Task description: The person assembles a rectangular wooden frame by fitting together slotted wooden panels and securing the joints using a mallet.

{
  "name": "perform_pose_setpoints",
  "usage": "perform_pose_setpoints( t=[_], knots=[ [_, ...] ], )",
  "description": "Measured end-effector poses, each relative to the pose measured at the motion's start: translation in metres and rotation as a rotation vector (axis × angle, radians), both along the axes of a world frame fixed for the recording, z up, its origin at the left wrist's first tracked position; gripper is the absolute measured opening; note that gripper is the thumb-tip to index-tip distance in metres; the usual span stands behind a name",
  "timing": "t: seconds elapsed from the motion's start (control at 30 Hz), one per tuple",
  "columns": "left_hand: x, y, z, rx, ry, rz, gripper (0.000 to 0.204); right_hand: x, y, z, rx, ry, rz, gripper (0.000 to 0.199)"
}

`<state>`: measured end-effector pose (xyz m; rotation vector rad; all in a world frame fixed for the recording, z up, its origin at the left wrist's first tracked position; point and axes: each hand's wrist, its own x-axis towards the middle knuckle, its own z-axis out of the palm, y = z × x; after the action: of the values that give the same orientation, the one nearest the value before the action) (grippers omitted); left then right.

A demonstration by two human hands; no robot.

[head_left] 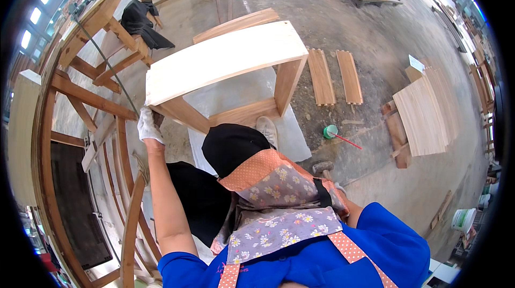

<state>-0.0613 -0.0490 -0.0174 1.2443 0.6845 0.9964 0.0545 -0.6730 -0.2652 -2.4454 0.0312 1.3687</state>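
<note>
A rectangular wooden drawer frame (228, 60) stands on edge in front of me, its pale long board on top and its middle open. My left hand (149, 125), in a white glove, is at the frame's near left corner. Its fingers are closed round a small dark brown block (157, 119), partly hidden by the glove. Low on my right side, my right hand (339, 186) is mostly covered by the flowered apron, with only a bit of glove showing. A hammer (323, 168) juts out from that hand, its head near the floor.
A pale sheet (295, 137) lies under the frame. Two loose boards (322, 77) and a green pot (330, 131) with a red stick are on the floor to the right. Beyond is a stack of thin panels (424, 116). A wooden rack (96, 100) borders my left.
</note>
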Motion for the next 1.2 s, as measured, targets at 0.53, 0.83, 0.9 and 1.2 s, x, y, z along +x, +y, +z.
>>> perform_pose_setpoints(
  t=[0.53, 0.83, 0.9, 1.2],
  knots=[
    [0.016, 0.008, 0.011, -0.209, -0.06, 0.036, 0.067, 0.191, 0.279, 0.304, 1.024, -0.859, -0.054, 0.062],
    [0.006, -0.003, 0.015, -0.204, -0.016, 0.072, 0.063, 0.183, 0.292, 0.303, 1.1, -0.723, -0.12, 0.042],
    [0.007, -0.004, 0.016, -0.196, -0.023, 0.074, 0.063, 0.186, 0.289, 0.304, 1.071, -0.699, -0.123, 0.04],
    [0.008, -0.003, 0.018, -0.192, 0.006, 0.117, 0.061, 0.193, 0.288, 0.304, 0.843, -0.934, 0.007, 0.043]
  ],
)
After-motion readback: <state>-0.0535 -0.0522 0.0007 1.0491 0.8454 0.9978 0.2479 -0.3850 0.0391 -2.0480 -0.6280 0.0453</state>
